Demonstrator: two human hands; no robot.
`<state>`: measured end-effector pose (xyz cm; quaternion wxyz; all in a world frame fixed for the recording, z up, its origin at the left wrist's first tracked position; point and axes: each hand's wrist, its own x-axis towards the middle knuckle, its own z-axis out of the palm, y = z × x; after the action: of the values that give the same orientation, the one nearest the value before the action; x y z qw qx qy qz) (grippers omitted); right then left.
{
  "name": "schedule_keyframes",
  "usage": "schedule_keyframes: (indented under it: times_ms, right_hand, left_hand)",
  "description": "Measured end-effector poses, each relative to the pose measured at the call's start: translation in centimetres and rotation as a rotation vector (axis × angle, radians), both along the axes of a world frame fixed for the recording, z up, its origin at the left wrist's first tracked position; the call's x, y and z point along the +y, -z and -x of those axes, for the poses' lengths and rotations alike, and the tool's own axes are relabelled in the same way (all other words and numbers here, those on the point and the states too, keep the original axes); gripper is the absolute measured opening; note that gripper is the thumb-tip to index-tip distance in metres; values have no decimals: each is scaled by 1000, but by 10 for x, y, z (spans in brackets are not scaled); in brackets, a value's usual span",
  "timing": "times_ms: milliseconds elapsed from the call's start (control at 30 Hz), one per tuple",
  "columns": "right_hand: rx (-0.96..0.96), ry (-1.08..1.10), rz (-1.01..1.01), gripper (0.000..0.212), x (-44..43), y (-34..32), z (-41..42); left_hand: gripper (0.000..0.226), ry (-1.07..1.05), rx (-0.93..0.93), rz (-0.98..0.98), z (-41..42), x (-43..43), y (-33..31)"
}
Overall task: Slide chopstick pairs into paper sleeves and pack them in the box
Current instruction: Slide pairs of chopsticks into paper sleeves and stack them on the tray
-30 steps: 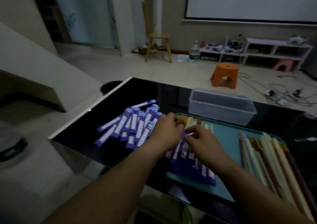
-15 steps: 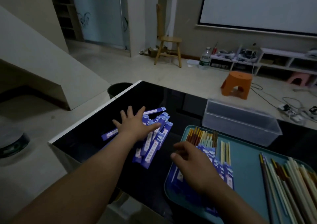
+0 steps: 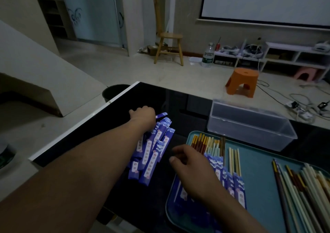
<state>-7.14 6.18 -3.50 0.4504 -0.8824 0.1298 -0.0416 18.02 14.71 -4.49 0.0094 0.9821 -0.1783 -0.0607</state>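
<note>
Two hands work: left hand [image 3: 142, 115] curls onto the sleeve pile [image 3: 153, 152], grip hidden, right hand [image 3: 192, 166] hangs loosely curled and empty; a careless grab could scatter it.

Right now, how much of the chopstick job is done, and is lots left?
Done: several sleeved pairs lie on the tray. In hand: the left hand is on the pile of empty sleeves. Left: many loose chopsticks, and the clear box looks empty.
</note>
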Motion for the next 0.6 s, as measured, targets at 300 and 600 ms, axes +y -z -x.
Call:
schedule_keyframes:
  times_ms: [300, 600]
  right_hand:
    - [-40, 50, -22, 13, 3, -9, -9]
    - [161, 158, -173, 11, 37, -9, -64]
  left_hand:
    - [15, -63, -136, 582, 9, 32, -40]
    - [79, -364, 147, 469, 68, 110, 14]
